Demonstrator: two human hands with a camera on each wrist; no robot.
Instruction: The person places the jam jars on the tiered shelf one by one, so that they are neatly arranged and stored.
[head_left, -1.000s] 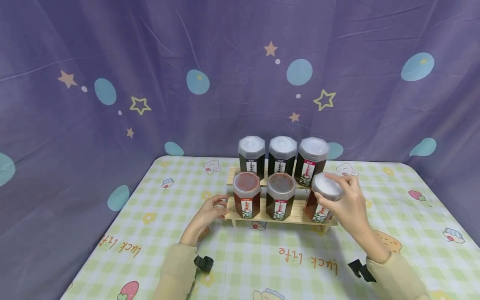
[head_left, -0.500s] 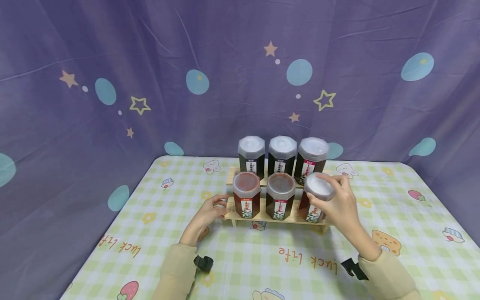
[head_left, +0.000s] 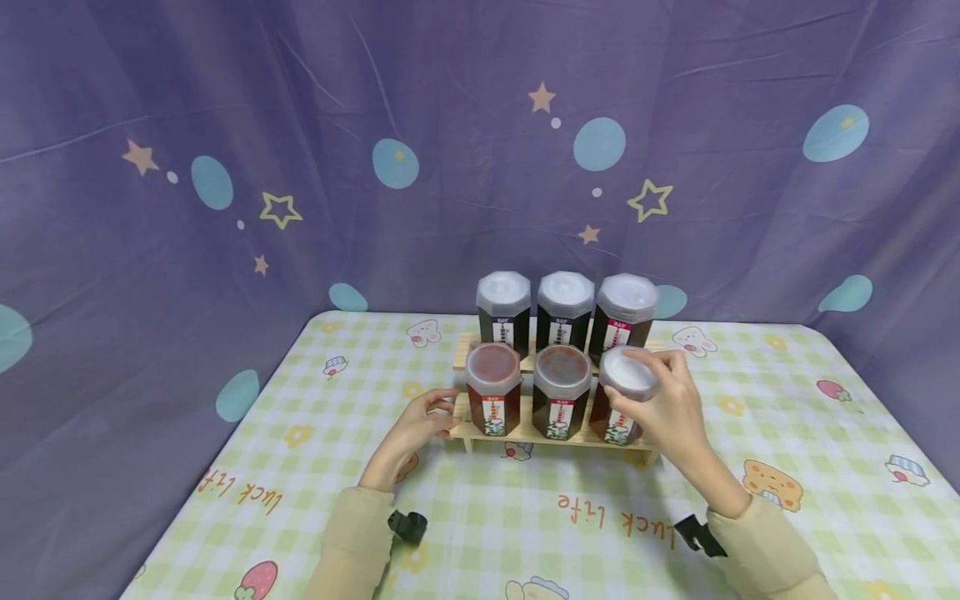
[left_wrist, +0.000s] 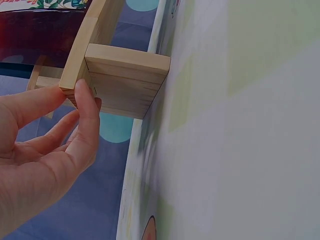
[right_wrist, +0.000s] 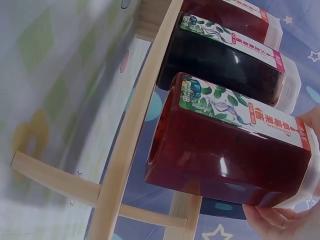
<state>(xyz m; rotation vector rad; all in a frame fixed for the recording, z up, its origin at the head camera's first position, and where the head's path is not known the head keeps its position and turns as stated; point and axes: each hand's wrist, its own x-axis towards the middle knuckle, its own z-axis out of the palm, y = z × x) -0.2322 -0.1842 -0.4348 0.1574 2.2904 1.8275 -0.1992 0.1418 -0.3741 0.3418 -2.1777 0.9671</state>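
Note:
My right hand (head_left: 671, 408) grips a dark red jam jar (right_wrist: 240, 150) by its white lid (head_left: 628, 372), thumb on one side and fingers on the other. That jar is at the right end of the front step of a two-step wooden rack (head_left: 592, 433). Whether its base fully rests on the step, I cannot tell. With thumb and fingertips, my left hand (left_wrist: 60, 135) pinches the rack's left end, beside a red jar (head_left: 495, 408). A darker jar (head_left: 558, 412) stands between the two red ones.
Three dark jars with white lids, one of them a pink-labelled jar (head_left: 617, 333), stand on the rack's back step. A green checked cloth (head_left: 480, 517) covers the table. Behind it hangs a purple curtain (head_left: 450, 225).
My right hand has slid the jar leftward along the front step, closer to the middle jar. The left hand stays at the rack's left end.

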